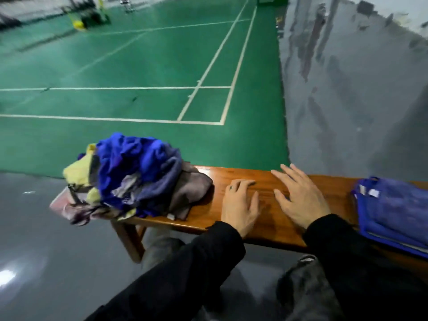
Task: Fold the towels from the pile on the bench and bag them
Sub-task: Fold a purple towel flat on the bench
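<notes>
Polished brown wood: a narrow bench (208, 216) runs from lower left to the right edge of the frame, its near edge just in front of a person in black sleeves. Both hands lie flat and empty on the bare middle stretch, fingers spread and straight: the left hand (240, 205) nearer the pile, the right hand (301, 200) just beside it. At the bench's left end a loose pile (129, 179) of towels, blue, yellow and grey, spills over the end and the near edge. At the right edge of the frame a blue bag (393, 212) lies flat on the bench, its near side overhanging the edge. Bare wood separates the hands from pile and bag. Beyond the far edge, a green court (139, 66) with white lines fills the upper left; grey floor (347, 100) the upper right.
</notes>
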Demonstrator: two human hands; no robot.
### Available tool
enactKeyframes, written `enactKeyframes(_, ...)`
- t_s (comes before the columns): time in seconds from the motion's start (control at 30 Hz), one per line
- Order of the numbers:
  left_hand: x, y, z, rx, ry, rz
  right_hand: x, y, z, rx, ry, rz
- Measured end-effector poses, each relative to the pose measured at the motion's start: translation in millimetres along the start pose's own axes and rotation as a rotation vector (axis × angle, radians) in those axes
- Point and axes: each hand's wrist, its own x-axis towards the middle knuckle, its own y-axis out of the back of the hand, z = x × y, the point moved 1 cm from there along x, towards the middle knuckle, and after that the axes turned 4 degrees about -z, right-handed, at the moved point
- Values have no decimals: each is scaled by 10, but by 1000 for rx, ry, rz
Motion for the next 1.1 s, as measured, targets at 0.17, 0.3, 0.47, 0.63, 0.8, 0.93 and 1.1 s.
enactKeyframes(0.17,-175,1169,-902,596,157,284,181,-340,-811,22,142,-95)
enactKeyframes(0.3,-225,1633,-1301,877,199,193,236,-478,-1194,0,199,-173)
enactKeyframes(0.47,-271,1804,-1490,923,241,106,265,-485,-1387,-7,229,-190)
enactKeyframes(0.63,-273,1762,-1256,627,206,292,283,-495,-1462,92,188,-216)
enactKeyframes(0.8,-181,1508,-1003,363,115,77,267,-557,-1545,502,2,-319)
enactKeyframes(0.93,-212,1251,-774,164,3,-24,291,-729,-1462,803,-137,-394)
enactKeyframes(1.1,-291,1010,-717,-28,-15,-156,292,-729,-1332,1312,-467,-308)
